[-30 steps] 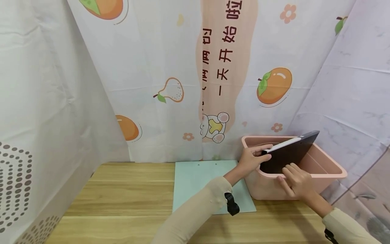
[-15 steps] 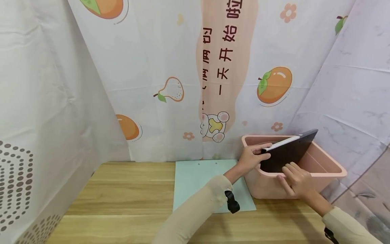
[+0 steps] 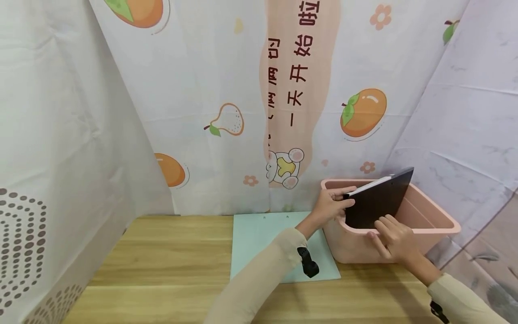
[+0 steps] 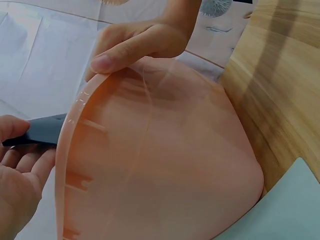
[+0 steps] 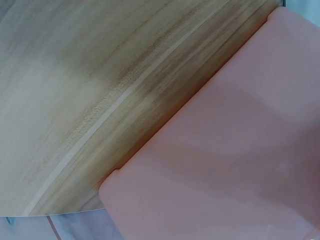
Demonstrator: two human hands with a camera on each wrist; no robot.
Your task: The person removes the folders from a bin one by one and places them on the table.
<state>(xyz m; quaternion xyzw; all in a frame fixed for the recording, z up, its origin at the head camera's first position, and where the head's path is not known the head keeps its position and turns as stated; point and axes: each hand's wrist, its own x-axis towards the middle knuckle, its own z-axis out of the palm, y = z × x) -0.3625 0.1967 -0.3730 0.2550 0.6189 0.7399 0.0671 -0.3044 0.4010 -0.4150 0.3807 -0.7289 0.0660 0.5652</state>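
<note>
The folder (image 3: 376, 202) is pinched by the left hand (image 3: 328, 207), unreleased — only partly inside the bin (image 3: 356, 249), gripped by the right hand (image 3: 396, 238).

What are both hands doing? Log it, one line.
left hand: grips dark folder, tilted, partly inside pink bin | right hand: holds bin's near rim

Wooden table (image 3: 162, 256), with grain running left to right. A pale green board (image 3: 259, 238) lies flat at its far edge, two small marks along the board's far side. Just right of the board a pink, open-topped bin (image 3: 356, 245) stands upright, base on the wood; contact between the two is unclear.
</note>
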